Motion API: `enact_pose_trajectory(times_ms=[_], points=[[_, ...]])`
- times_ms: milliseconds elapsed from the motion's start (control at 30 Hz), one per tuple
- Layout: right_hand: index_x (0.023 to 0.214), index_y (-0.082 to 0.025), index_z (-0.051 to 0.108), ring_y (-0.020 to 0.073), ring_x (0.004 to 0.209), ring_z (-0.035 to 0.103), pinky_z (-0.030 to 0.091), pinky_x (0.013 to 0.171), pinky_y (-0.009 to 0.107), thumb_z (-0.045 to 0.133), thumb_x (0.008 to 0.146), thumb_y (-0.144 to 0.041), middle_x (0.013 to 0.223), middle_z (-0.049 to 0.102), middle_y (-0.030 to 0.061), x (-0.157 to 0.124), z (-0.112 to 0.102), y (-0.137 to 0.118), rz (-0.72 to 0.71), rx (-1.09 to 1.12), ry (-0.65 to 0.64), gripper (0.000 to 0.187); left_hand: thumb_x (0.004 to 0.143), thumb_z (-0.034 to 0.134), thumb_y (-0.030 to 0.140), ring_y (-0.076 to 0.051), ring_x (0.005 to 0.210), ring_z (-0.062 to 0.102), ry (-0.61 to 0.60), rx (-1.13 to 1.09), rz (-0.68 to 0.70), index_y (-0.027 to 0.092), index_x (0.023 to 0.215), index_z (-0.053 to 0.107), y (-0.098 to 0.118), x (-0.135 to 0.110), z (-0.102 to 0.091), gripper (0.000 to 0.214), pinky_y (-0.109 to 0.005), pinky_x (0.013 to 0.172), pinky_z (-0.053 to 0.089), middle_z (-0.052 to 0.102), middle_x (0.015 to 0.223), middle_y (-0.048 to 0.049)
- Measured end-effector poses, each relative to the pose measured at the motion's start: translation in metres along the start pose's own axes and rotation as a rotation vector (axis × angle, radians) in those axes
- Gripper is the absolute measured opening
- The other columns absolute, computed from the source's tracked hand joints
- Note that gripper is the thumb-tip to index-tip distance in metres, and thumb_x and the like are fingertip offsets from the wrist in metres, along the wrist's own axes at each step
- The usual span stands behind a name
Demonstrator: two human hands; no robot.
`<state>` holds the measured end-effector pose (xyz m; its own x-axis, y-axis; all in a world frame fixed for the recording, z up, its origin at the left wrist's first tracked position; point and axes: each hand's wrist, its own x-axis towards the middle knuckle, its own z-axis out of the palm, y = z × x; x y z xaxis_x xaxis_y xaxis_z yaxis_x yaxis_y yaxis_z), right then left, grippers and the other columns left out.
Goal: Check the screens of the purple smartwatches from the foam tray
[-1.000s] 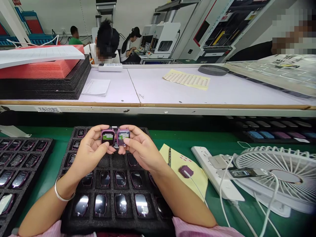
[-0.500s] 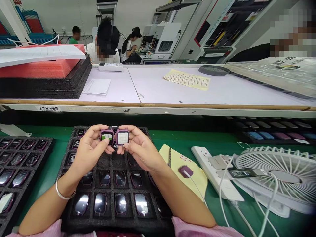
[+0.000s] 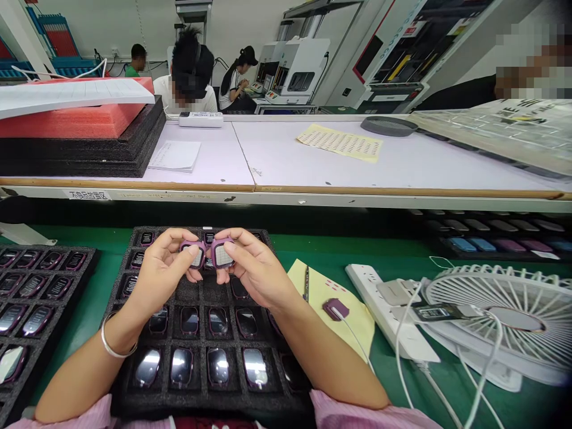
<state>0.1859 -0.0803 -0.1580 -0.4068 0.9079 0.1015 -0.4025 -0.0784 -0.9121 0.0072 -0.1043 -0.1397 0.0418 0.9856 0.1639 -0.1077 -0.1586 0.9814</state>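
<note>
Above the black foam tray [image 3: 203, 347], my left hand [image 3: 166, 266] is closed round the edges of a purple smartwatch [image 3: 191, 255] whose lit screen shows a pale grid. Beside it, a second purple smartwatch [image 3: 222, 255] with a similar white grid is gripped by my right hand [image 3: 255, 268]. Both thumbs lie on or at the screens. The two watches are close together, screens facing me. In the tray's compartments below sit several dark-screened watches [image 3: 218, 322], some with lit text; my hands and forearms hide part of the tray.
A second foam tray of watches [image 3: 33, 286] lies at left. To the right are yellow paper [image 3: 357, 333] with a purple charger [image 3: 335, 308] and pen [image 3: 307, 283], a power strip [image 3: 388, 316], cables and a white fan [image 3: 500, 310]. A raised shelf [image 3: 277, 161] spans the back.
The left watch's screen has gone from a partly green picture to a pale grid. My right thumb has moved up across the right watch's screen, and that watch has tilted.
</note>
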Motion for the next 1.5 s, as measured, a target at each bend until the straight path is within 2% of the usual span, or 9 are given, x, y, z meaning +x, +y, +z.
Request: enact_pose_trajectory(times_ms=[233, 667, 933, 1067, 1167, 1233, 1367, 1500], points=[[0.11, -0.022, 0.06, 0.0128, 0.061, 0.065, 0.049, 0.059, 0.027, 0.074, 0.083, -0.027, 0.087, 0.067, -0.0006, -0.0008, 0.0027, -0.0021, -0.029, -0.008, -0.01, 0.03, 0.082, 0.073, 0.022, -0.008, 0.057, 0.066, -0.001, 0.01, 0.011, 0.019, 0.106, 0.059, -0.0007, -0.0005, 0.001, 0.028, -0.019, 0.055, 0.057, 0.067, 0.088, 0.0017], [0.11, -0.022, 0.06, 0.0136, 0.061, 0.065, 0.051, 0.058, 0.029, 0.074, 0.08, -0.025, 0.088, 0.067, -0.0003, -0.0016, 0.0039, -0.0038, -0.031, -0.019, 0.002, 0.033, 0.081, 0.072, 0.02, -0.009, 0.058, 0.067, -0.012, 0.011, -0.003, 0.019, 0.108, 0.057, 0.001, -0.001, 0.0007, 0.031, -0.021, 0.056, 0.058, 0.067, 0.09, 0.0003], [0.115, -0.024, 0.058, 0.0127, 0.067, 0.066, 0.053, 0.064, 0.027, 0.073, 0.079, -0.017, 0.095, 0.064, 0.0003, -0.0017, 0.0025, -0.0003, -0.059, -0.002, -0.026, 0.039, 0.078, 0.072, 0.015, -0.009, 0.062, 0.067, -0.018, -0.007, -0.018, 0.02, 0.113, 0.054, 0.0008, -0.0015, 0.0024, 0.039, -0.021, 0.06, 0.059, 0.067, 0.097, -0.0015], [0.112, -0.024, 0.059, 0.0127, 0.063, 0.065, 0.051, 0.06, 0.027, 0.076, 0.081, -0.023, 0.092, 0.065, 0.0001, -0.0007, 0.0016, 0.0001, -0.042, 0.014, -0.011, 0.035, 0.075, 0.073, 0.011, -0.009, 0.069, 0.065, -0.042, -0.001, 0.021, 0.02, 0.114, 0.056, -0.0001, -0.0019, 0.0017, 0.043, -0.021, 0.064, 0.058, 0.066, 0.099, -0.0014], [0.107, -0.022, 0.06, 0.0126, 0.058, 0.063, 0.048, 0.056, 0.026, 0.073, 0.088, -0.035, 0.082, 0.065, -0.0009, -0.0001, 0.0003, 0.0, -0.013, 0.038, -0.007, 0.027, 0.081, 0.071, 0.018, -0.008, 0.064, 0.062, -0.047, 0.036, 0.028, 0.02, 0.112, 0.058, 0.0008, -0.0025, 0.0009, 0.034, -0.019, 0.058, 0.055, 0.066, 0.094, -0.0007], [0.106, -0.021, 0.06, 0.0123, 0.057, 0.063, 0.047, 0.055, 0.025, 0.073, 0.089, -0.038, 0.083, 0.067, -0.0003, -0.0003, -0.0002, 0.0, -0.007, 0.044, -0.013, 0.027, 0.085, 0.07, 0.024, -0.007, 0.058, 0.06, -0.037, 0.046, 0.023, 0.02, 0.108, 0.059, 0.0016, -0.0024, 0.0004, 0.025, -0.018, 0.054, 0.053, 0.065, 0.088, 0.0006], [0.11, -0.022, 0.06, 0.0115, 0.062, 0.067, 0.05, 0.06, 0.025, 0.076, 0.085, -0.028, 0.093, 0.068, 0.0006, -0.0013, 0.0002, 0.0008, -0.019, 0.047, -0.051, 0.03, 0.085, 0.07, 0.027, -0.006, 0.054, 0.056, 0.008, 0.037, 0.043, 0.019, 0.1, 0.058, 0.0012, -0.001, 0.0007, 0.02, -0.017, 0.049, 0.05, 0.062, 0.083, 0.0022], [0.114, -0.023, 0.06, 0.0122, 0.068, 0.068, 0.052, 0.065, 0.025, 0.076, 0.079, -0.017, 0.099, 0.067, 0.0007, -0.0012, 0.0007, 0.0024, -0.042, 0.056, -0.065, 0.039, 0.083, 0.071, 0.02, -0.007, 0.061, 0.058, 0.001, 0.035, 0.069, 0.019, 0.105, 0.058, -0.0004, -0.0008, 0.0017, 0.026, -0.017, 0.053, 0.051, 0.062, 0.087, 0.0008]])
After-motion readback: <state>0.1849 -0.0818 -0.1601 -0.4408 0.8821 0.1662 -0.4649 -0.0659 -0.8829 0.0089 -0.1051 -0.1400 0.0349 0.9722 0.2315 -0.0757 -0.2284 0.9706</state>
